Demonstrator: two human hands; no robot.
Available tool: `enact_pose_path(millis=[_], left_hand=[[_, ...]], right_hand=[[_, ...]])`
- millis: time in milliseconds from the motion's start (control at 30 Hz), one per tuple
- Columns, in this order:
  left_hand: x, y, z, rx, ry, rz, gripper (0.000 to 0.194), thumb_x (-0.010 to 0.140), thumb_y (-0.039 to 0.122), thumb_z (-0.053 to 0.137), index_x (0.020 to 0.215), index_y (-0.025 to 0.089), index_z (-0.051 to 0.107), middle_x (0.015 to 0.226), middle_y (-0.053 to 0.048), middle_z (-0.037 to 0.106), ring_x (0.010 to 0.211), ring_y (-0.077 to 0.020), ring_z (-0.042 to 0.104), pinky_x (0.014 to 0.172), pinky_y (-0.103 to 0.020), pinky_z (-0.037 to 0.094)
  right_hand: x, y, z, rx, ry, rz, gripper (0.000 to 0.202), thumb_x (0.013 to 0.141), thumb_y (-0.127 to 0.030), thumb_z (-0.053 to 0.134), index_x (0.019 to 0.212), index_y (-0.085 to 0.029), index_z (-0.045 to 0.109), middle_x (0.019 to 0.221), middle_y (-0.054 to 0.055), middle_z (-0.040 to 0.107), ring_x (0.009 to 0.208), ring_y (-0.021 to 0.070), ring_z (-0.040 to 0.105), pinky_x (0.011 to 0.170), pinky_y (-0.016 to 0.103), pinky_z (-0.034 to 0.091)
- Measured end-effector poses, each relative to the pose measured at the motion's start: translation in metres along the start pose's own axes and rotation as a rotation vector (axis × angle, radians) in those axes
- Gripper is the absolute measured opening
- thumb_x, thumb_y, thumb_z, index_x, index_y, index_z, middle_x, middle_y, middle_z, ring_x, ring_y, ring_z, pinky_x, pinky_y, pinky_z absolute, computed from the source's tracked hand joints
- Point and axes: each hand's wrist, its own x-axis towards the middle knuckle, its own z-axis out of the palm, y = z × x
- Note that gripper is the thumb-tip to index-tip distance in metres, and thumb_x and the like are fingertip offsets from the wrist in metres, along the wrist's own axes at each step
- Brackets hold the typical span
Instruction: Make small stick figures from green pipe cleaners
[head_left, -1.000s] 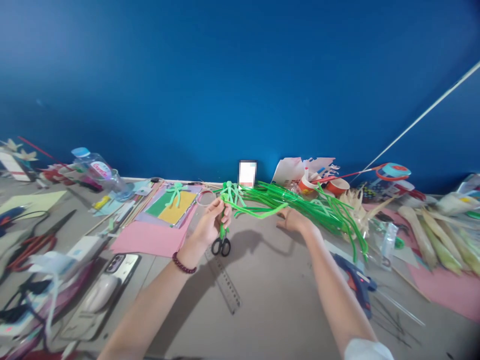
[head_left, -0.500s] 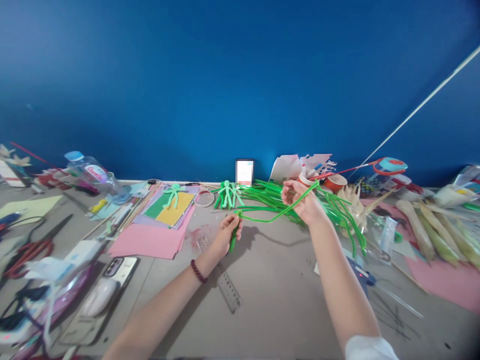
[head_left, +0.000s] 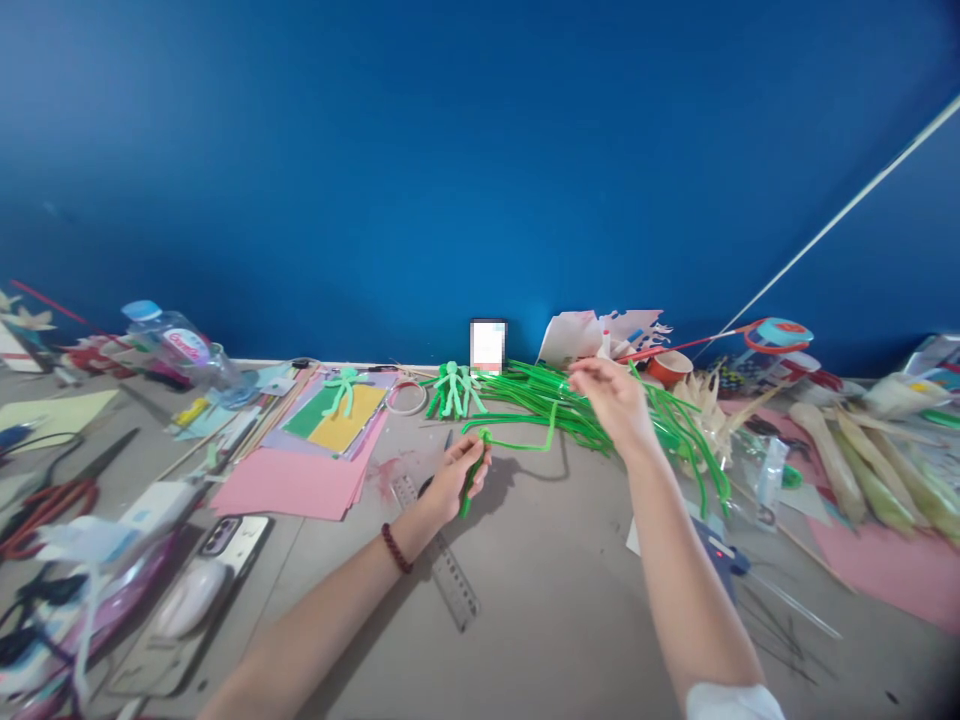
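My left hand (head_left: pixel 461 475) is closed around a green pipe cleaner (head_left: pixel 517 446). A small coiled knob of it shows above my fingertips, and a doubled length hangs below them. One long strand runs out to the right and bends sharply upward at its free end. Apart from that strand, my right hand (head_left: pixel 615 400) is raised with its fingers loosely stretched to the left and nothing visible in them. Behind it lies a bundle of green pipe cleaners (head_left: pixel 517 385). Little pipe cleaner figures (head_left: pixel 452 390) stand beyond my left hand.
A clear ruler (head_left: pixel 454 585) lies under my left wrist. On the left are pink paper (head_left: pixel 292 482), a phone (head_left: pixel 225 540), a mouse (head_left: pixel 191 598), scissors (head_left: pixel 67 500) and a bottle (head_left: pixel 169 335). A glue gun (head_left: pixel 720 550) and dried husks (head_left: pixel 862 465) lie on the right.
My right hand has let go of the long strand, whose end now stands bent upward, left of that hand. My left hand still grips the pipe cleaner in nearly the same place.
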Motion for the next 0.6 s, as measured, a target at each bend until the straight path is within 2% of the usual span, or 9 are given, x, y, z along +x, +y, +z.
enact_pose_path(millis=[33, 100, 267, 400, 600], left_hand=[[-0.001, -0.001, 0.003, -0.009, 0.017, -0.011, 0.033, 0.070, 0.041, 0.073, 0.074, 0.016, 0.051, 0.066, 0.004, 0.054, 0.037, -0.0008, 0.035, 0.029, -0.013, 0.023], [-0.004, -0.002, 0.008, -0.011, 0.054, -0.011, 0.034, 0.070, 0.042, 0.072, 0.075, 0.017, 0.049, 0.064, 0.005, 0.052, 0.037, -0.0015, 0.036, 0.029, -0.013, 0.025], [-0.009, -0.008, 0.012, 0.099, 0.059, 0.072, 0.033, 0.075, 0.045, 0.066, 0.075, 0.018, 0.048, 0.061, 0.006, 0.052, 0.035, -0.0024, 0.036, 0.029, -0.016, 0.032], [-0.008, -0.015, 0.009, 0.171, 0.062, 0.111, 0.035, 0.077, 0.050, 0.063, 0.074, 0.018, 0.048, 0.055, 0.008, 0.049, 0.032, -0.0034, 0.037, 0.030, -0.017, 0.034], [-0.006, -0.021, 0.006, 0.216, 0.125, 0.191, 0.036, 0.076, 0.052, 0.062, 0.074, 0.019, 0.048, 0.047, 0.009, 0.044, 0.031, -0.0043, 0.036, 0.031, -0.017, 0.034]], right_hand=[[-0.006, -0.001, 0.009, -0.062, -0.170, 0.004, 0.017, 0.075, -0.031, 0.062, 0.086, -0.018, 0.067, 0.075, 0.003, 0.069, 0.069, 0.0165, 0.065, 0.067, 0.029, 0.050], [-0.017, 0.001, 0.028, -0.171, -0.379, -0.012, 0.015, 0.077, -0.030, 0.060, 0.081, -0.019, 0.068, 0.075, 0.004, 0.070, 0.070, 0.0176, 0.065, 0.069, 0.030, 0.051], [-0.033, 0.020, 0.062, -0.187, -0.616, 0.044, 0.016, 0.075, -0.029, 0.063, 0.084, -0.019, 0.071, 0.078, 0.005, 0.073, 0.073, 0.0196, 0.068, 0.069, 0.030, 0.052], [-0.041, 0.026, 0.072, -0.161, -0.631, 0.049, 0.018, 0.075, -0.022, 0.058, 0.086, -0.019, 0.072, 0.079, 0.005, 0.074, 0.072, 0.0192, 0.069, 0.067, 0.028, 0.053], [-0.056, 0.036, 0.088, -0.201, -0.466, -0.008, 0.020, 0.074, -0.018, 0.054, 0.085, -0.018, 0.072, 0.078, 0.005, 0.074, 0.072, 0.0190, 0.068, 0.070, 0.029, 0.052]])
